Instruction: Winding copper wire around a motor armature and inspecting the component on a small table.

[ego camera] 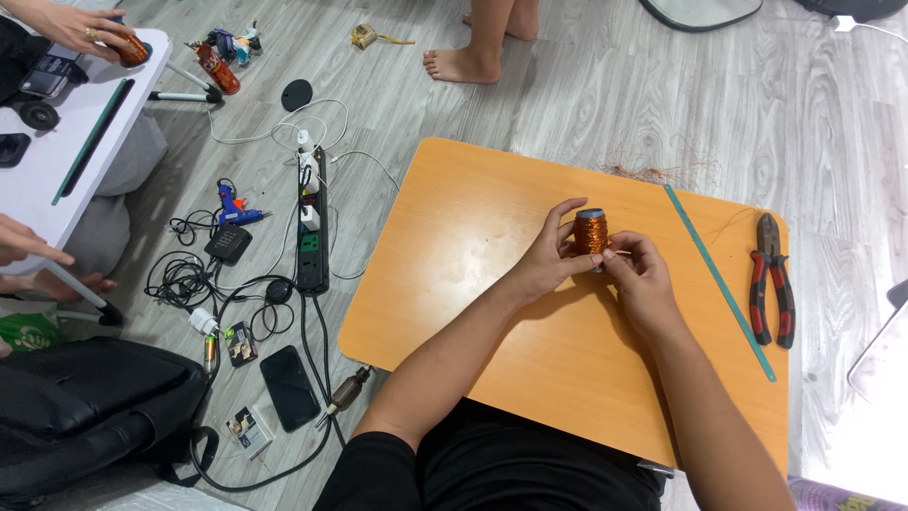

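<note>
Both arms reached forward. The left hand [547,257] and right hand [640,276] met, fingers curled and pinching.

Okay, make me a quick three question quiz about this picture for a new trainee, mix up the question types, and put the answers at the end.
1. True or false: the pliers lie on the floor beside the small table.
2. Which thing do both hands hold? A) a glue gun B) a spool of copper wire C) a phone
3. Fill in: the long green ruler lies to the ____ of the hands, as the person sees it.

Key
1. False: they rest on the orange table.
2. B: the left hand and right hand hold the spool of copper wire.
3. Right: the green ruler lies between hands and pliers.
</note>
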